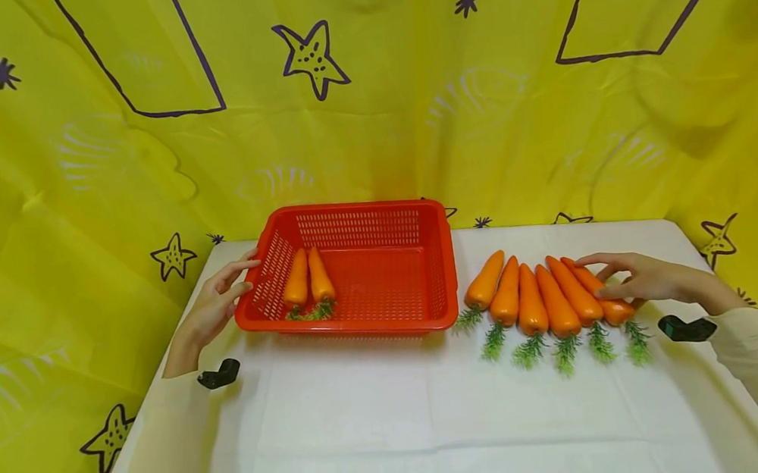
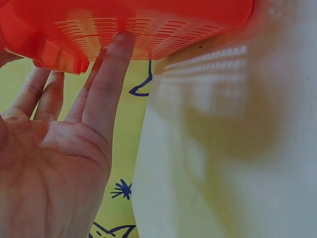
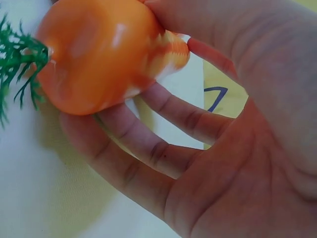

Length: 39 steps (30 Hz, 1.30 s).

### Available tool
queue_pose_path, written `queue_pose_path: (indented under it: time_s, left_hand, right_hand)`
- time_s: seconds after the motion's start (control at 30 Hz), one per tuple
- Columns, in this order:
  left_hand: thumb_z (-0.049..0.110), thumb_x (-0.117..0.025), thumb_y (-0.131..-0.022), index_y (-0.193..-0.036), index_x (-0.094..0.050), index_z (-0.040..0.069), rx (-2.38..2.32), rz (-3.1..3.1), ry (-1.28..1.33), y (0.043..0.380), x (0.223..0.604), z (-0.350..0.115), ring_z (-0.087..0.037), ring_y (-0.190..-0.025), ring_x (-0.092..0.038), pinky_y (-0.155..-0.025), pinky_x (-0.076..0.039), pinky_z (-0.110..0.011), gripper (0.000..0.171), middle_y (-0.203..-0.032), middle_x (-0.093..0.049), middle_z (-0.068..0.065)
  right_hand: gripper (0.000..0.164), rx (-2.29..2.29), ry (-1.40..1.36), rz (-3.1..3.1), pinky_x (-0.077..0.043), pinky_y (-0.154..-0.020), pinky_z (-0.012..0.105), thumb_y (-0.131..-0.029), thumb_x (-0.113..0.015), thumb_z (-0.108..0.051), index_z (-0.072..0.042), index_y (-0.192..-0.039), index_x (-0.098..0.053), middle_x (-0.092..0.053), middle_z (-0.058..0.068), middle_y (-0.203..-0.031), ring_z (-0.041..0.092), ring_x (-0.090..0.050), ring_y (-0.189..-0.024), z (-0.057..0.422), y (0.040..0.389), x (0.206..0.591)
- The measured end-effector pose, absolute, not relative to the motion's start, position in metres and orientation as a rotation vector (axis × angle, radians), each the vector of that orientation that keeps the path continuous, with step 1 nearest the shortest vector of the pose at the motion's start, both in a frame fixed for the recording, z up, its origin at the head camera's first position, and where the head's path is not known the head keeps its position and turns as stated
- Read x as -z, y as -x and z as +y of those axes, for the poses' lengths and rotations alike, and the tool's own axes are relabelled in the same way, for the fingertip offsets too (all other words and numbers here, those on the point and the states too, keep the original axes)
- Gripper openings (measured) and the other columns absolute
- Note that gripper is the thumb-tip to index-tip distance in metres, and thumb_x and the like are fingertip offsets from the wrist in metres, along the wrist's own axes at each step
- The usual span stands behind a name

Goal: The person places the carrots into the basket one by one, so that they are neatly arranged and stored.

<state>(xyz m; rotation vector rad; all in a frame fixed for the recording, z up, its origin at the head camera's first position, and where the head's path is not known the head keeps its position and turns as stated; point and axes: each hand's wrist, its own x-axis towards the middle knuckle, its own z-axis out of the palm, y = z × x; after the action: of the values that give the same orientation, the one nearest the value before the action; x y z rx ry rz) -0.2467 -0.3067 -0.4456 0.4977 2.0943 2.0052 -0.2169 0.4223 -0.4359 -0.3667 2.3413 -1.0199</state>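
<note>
At the left end of a red plastic basket (image 1: 350,329), my left hand (image 1: 209,308) touches the outer wall with its fingers stretched out. The left wrist view shows those fingers (image 2: 106,91) nearly straight along the slotted side of the basket. Two orange carrots with green tops, a left one (image 1: 296,279) and a right one (image 1: 319,274), lie inside. On the right, my right hand (image 1: 640,278) grips the outermost carrot (image 1: 616,311) of a row. Thumb and fingers curve round its thick body (image 3: 96,54) in the right wrist view.
Several more carrots (image 1: 531,302) lie side by side between the basket and my right hand, leafy ends toward me. A white cloth covers the table (image 1: 430,407). Yellow curtains (image 1: 382,129) with drawn starfish hang close behind and along both sides.
</note>
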Motion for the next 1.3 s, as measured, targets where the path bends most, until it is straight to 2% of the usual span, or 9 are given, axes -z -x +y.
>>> queue_pose_path:
  time_s: [0.33, 0.53, 0.7, 0.97, 1.3]
  left_hand:
    - [-0.001, -0.049, -0.106, -0.146, -0.045, -0.007, -2.04, 2.073, -0.555, 0.247, 0.443, -0.303, -0.034, -0.156, -0.009, -0.1, -0.05, -0.023, 0.04, -0.171, -0.018, -0.011]
    - [-0.001, -0.049, -0.106, -0.146, -0.046, -0.006, -2.024, 2.093, -0.559, 0.249, 0.442, -0.303, -0.035, -0.157, -0.008, -0.101, -0.05, -0.022, 0.04, -0.171, -0.017, -0.012]
    - [0.0, -0.049, -0.107, -0.147, -0.046, -0.005, -2.016, 2.104, -0.55, 0.25, 0.442, -0.304, -0.034, -0.156, -0.011, -0.101, -0.049, -0.022, 0.041, -0.171, -0.017, -0.011]
    - [0.0, -0.05, -0.106, -0.148, -0.045, -0.004, -1.999, 2.114, -0.476, 0.247, 0.443, -0.307, -0.034, -0.156, -0.013, -0.101, -0.049, -0.022, 0.042, -0.172, -0.018, -0.005]
    - [0.0, -0.049, -0.106, -0.148, -0.043, -0.007, -1.994, 2.121, -0.532, 0.245, 0.445, -0.307, -0.035, -0.156, -0.01, -0.103, -0.047, -0.022, 0.043, -0.171, -0.018, -0.008]
  right_hand:
    - [0.068, 0.98, 0.347, 2.37, -0.059, -0.07, 0.037, -0.1, -0.068, -0.021, -0.004, -0.157, -0.034, -0.048, 0.038, -0.137, 0.026, -0.065, -0.098, 0.418, 0.213, 0.432]
    - [0.069, 0.951, 0.381, 2.387, -0.06, -0.067, 0.038, -0.099, -0.069, -0.017, 0.001, -0.156, -0.033, -0.049, 0.042, -0.133, 0.026, -0.066, -0.096, 0.413, 0.217, 0.429]
    - [0.071, 0.923, 0.386, 2.381, -0.06, -0.066, 0.038, -0.098, -0.069, -0.015, 0.003, -0.156, -0.033, -0.051, 0.04, -0.131, 0.026, -0.066, -0.095, 0.41, 0.219, 0.421]
    - [0.07, 0.892, 0.357, 2.384, -0.061, -0.065, 0.039, -0.096, -0.07, -0.013, -0.003, -0.155, -0.035, -0.052, 0.036, -0.13, 0.027, -0.069, -0.085, 0.408, 0.22, 0.398]
    - [0.067, 0.934, 0.438, 2.447, -0.061, -0.066, 0.039, -0.1, -0.069, -0.017, -0.011, -0.157, -0.036, -0.047, 0.037, -0.135, 0.023, -0.07, -0.083, 0.412, 0.216, 0.362]
